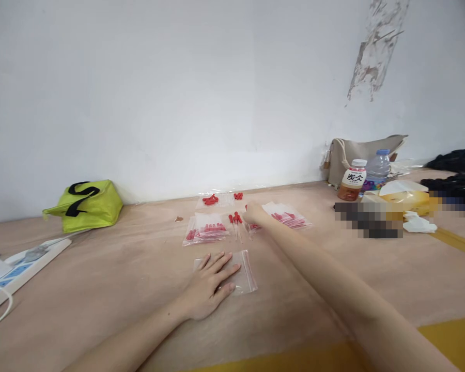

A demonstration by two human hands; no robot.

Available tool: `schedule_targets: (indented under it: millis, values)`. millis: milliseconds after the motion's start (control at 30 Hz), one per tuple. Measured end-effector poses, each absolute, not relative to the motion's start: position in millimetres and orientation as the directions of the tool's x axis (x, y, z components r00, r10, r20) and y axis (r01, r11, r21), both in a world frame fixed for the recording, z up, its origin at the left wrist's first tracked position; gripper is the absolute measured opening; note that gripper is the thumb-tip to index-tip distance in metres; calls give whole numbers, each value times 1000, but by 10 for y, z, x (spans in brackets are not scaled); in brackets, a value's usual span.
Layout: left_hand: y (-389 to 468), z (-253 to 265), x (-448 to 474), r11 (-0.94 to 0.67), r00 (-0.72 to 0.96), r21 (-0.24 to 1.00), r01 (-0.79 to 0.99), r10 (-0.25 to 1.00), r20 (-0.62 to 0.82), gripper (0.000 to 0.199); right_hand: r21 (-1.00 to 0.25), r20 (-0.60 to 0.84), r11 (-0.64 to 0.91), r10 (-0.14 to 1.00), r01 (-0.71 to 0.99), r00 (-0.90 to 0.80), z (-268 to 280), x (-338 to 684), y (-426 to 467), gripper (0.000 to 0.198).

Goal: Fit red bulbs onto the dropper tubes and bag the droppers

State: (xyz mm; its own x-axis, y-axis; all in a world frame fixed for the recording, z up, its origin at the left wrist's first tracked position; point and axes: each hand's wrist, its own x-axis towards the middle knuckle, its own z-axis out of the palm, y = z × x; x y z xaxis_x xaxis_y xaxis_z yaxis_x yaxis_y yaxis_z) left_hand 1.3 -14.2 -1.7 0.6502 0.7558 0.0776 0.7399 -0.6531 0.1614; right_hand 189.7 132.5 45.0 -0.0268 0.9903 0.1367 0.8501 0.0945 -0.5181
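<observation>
My left hand (pixel 213 287) lies flat with fingers spread on a clear zip bag (pixel 248 271), holding it against the table. Further away, my right hand (pixel 256 214) reaches forward with its fingers curled together, and a bit of red shows beside them. What it holds, if anything, is mostly hidden. Just left of it lie several thin clear sticks with red bulb-like tops (pixel 235 219), resembling droppers. A stack of filled zip bags (pixel 207 230) with red-topped pieces is to their left, and another filled stack (pixel 287 215) sits right of my right hand.
Loose red pieces (pixel 211 199) lie on clear plastic near the wall. A yellow-green bag (pixel 91 206) and a power strip (pixel 19 276) are on the left. At the right stand a brown drink bottle (pixel 352 182), a water bottle (pixel 377 168) and a beige bag (pixel 337 163).
</observation>
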Motion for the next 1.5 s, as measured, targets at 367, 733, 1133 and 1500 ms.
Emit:
schedule_targets:
  millis: [367,733,1133,1500]
  values:
    - [-12,-72,315,-634,620,208,745,773,136,43,-973,230,230,969,11,84,-207,2481,372,62]
    - [2,-74,330,-634,623,205,745,772,122,44,-972,236,237,967,-2,93,-270,2490,322,59]
    - [-12,-66,327,-628,617,204,751,778,119,47,-972,89,88,996,-218,7,-250,2402,248,42]
    - [-14,-32,299,-636,621,273,722,769,149,47,-987,149,87,820,-138,-553,-164,2603,220,37]
